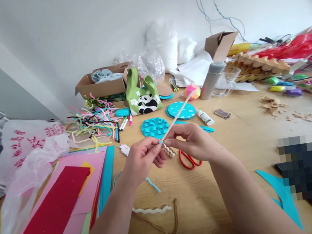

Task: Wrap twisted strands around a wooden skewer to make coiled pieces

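Observation:
My left hand (146, 155) is closed in a pinch on a small light blue strip (160, 142) at the lower end of a thin pale stick (176, 115). Opposite it, my right hand (188, 138) pinches the stick close to that same end. The stick slants up and away to a faceted pink and yellow ball (192, 92); whether they are joined I cannot tell. Below the fingers hangs a short brown and white twisted cord (169, 152). Red-handled scissors (189, 159) lie under my right hand. A loose light blue strip (153, 185) lies nearer me.
Coloured paper sheets (51, 209) and a plastic bag (30, 150) are at left. Behind my hands are blue discs (154, 128), a glue bottle (204, 116), a green panda bag (143, 95), pipe cleaners (95, 118) and a grey flask (211, 81). Brown cord (175, 222) lies in front.

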`<state>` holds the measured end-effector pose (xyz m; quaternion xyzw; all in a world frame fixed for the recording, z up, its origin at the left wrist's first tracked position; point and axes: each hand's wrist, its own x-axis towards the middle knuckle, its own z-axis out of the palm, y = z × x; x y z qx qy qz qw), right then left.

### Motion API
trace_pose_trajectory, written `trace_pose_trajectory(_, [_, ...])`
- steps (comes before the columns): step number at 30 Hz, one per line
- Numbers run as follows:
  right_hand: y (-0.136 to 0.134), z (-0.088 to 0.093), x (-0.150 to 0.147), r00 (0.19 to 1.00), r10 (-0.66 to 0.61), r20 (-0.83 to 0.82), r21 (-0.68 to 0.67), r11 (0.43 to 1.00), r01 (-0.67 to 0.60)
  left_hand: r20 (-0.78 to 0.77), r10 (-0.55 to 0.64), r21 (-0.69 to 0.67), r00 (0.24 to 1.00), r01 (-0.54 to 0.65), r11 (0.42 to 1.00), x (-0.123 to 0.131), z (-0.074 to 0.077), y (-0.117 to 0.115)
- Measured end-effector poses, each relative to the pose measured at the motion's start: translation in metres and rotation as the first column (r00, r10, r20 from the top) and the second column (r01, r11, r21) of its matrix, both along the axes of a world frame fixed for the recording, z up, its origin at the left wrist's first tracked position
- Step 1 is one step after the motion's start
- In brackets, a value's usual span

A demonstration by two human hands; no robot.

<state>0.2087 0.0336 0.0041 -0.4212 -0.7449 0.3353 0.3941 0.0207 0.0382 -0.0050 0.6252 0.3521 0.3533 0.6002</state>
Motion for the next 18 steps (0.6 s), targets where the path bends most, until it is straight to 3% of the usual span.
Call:
trace_pose_trajectory(6, [-0.003,0.004,0.000,0.999,0.033,-0.027,0.044,0.999,-0.032,0.089,-0.072,-0.117,0.993,0.082,0.990,-0.006,0.000,0.001])
trace_pose_trajectory(12, [-0.002,0.002,-0.005,1.000,0.027,-0.011,0.044,0.999,-0.026,0.211,-0.102,-0.302,0.972,0.164,0.939,-0.006,-0.001,0.005])
trace_pose_trajectory(15, [-0.004,0.008,-0.003,0.998,-0.023,0.050,0.065,0.998,0.019,0.210,-0.030,-0.277,0.977,0.089,0.957,-0.006,-0.002,0.007])
trace_pose_trajectory(18, [-0.010,0.021,0.010,0.980,-0.196,-0.018,0.188,0.963,0.196,0.204,0.068,-0.207,0.977,-0.025,0.978,-0.009,-0.002,0.009])
